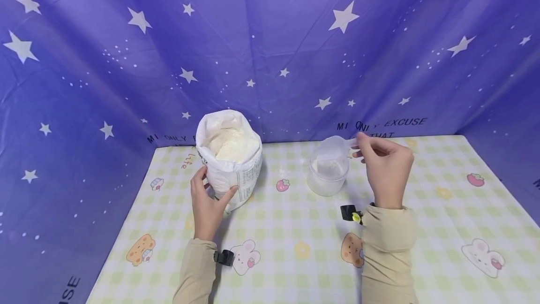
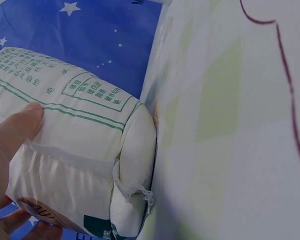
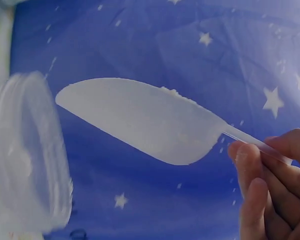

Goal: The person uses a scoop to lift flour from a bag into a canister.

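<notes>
A blue-purple fabric backdrop printed with white stars (image 1: 287,41) bounds the rear and both sides; it limits reach behind the bag. The green-and-white checked tablecloth with cartoon prints (image 1: 291,219) covers the work surface.

The white flexible woven-looking bag with green printing (image 1: 229,172) stands roughly upright near the back edge, its mouth uncovered, holding off-white powder (image 1: 234,144). Judged heavy for its size, soft-walled and liable to slump or spill if squeezed near the top; best steadied at the lower flanks. The left hand (image 1: 208,203) grips it there, thumb on one face, fingers round the side.

The clear cylindrical plastic jar (image 1: 326,182) stands to the bag's right, well apart from it. Assessed as light, smooth and easily tipped; a hold round the body is advised. Its contents cannot be made out.

The translucent white plastic scoop (image 3: 145,122) is above the jar, tip near the rim; contact cannot be confirmed. The right hand (image 1: 386,163) pinches its thin handle. Judged light and fairly stiff, possibly slippery with powder; the handle is the proper hold. A small powder clump (image 3: 171,92) sits on its upper edge.
</notes>
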Motion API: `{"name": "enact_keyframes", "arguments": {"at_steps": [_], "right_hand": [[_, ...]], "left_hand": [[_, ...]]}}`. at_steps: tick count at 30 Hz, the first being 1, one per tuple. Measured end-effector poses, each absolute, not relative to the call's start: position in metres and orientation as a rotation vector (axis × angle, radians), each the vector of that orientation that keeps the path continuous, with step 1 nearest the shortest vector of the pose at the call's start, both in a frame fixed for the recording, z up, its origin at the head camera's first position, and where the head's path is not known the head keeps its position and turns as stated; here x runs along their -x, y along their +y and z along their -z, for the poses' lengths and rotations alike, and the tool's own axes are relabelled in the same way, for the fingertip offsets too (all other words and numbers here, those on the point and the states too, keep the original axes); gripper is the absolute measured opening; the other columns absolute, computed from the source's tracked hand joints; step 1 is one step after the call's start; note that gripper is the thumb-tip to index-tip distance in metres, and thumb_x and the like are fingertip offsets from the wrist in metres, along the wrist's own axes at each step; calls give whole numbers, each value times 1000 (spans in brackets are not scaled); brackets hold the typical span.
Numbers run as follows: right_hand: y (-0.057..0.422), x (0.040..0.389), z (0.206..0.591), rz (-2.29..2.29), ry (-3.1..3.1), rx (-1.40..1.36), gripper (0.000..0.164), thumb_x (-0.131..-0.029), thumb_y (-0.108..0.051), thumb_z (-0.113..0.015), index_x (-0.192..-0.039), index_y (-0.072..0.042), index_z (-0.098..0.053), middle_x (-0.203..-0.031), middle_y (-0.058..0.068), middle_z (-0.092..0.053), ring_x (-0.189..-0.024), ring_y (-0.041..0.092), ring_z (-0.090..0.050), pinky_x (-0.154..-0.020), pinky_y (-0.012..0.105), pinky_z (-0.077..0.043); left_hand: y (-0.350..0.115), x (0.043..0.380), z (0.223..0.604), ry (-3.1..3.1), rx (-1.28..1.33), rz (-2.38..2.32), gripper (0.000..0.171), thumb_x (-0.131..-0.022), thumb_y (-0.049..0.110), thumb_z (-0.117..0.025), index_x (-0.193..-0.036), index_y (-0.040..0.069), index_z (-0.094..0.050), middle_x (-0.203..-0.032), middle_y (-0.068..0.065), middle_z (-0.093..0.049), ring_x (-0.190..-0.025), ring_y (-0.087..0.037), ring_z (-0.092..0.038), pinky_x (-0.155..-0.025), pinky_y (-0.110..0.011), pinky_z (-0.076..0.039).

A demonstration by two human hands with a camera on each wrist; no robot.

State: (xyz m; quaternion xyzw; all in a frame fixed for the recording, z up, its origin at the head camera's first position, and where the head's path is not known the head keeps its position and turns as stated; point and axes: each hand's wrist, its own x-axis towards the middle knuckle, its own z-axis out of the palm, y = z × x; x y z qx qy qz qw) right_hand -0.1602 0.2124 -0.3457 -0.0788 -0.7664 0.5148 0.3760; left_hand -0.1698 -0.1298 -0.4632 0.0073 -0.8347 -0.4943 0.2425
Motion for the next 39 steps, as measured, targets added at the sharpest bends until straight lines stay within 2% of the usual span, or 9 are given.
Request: {"name": "enact_keyframes", "arguments": {"at_steps": [5,12,21,26,31,34,39], "right_hand": [[196,165,336,-1418,-1924,134,25,-90,-27,-74,-87,-3,-80,-67,-14,-71,-55,3,-65,-53,16,-54],[169,175,329,-1514,-1833,22,25,-91,-26,-73,-86,-2,-80,-72,3,-75,-54,7,-64,-51,19,-53],[130,193,326,-1594,-1770,-146,23,-91,-21,-73,-86,1,-79,-74,20,-72,-54,13,-64,-48,20,-52],[110,200,327,-1602,-1789,-202,24,-92,-23,-73,-86,0,-79,-71,18,-72,-55,12,-64,-47,19,-50],[90,208,332,-1630,-1793,-248,23,-92,-24,-72,-86,-2,-79,-74,13,-74,-56,12,-66,-49,25,-55],[81,214,336,-1621,-1806,-269,23,-92,-24,-72,-87,-3,-79,-75,12,-74,-57,13,-66,-50,23,-55],[69,222,340,-1599,-1835,-295,23,-92,-25,-72,-87,-4,-80,-75,12,-74,-57,22,-67,-53,21,-55]], "left_hand": [[-130,170,463,-2283,-22,1355,90,-75,23,-88,-146,7,-36,-142,-13,-42,-132,-26,-42,-108,-39,-44],[-131,169,463,-2297,-36,1347,90,-75,23,-89,-146,7,-36,-143,-13,-41,-133,-27,-41,-109,-39,-44],[-132,170,463,-2279,-25,1336,90,-74,23,-89,-145,7,-37,-141,-14,-43,-131,-27,-43,-108,-40,-45],[-132,171,465,-2277,-10,1326,89,-74,24,-89,-145,6,-37,-140,-14,-43,-130,-27,-44,-107,-39,-46],[-132,172,466,-2282,-14,1322,89,-74,25,-89,-145,6,-37,-140,-13,-43,-130,-26,-44,-107,-38,-45],[-132,173,466,-2283,-19,1326,90,-74,25,-89,-145,6,-37,-140,-13,-43,-130,-26,-43,-108,-38,-45],[-133,172,466,-2280,-13,1325,89,-74,24,-89,-145,6,-37,-140,-13,-43,-130,-26,-44,-108,-39,-45]]}}
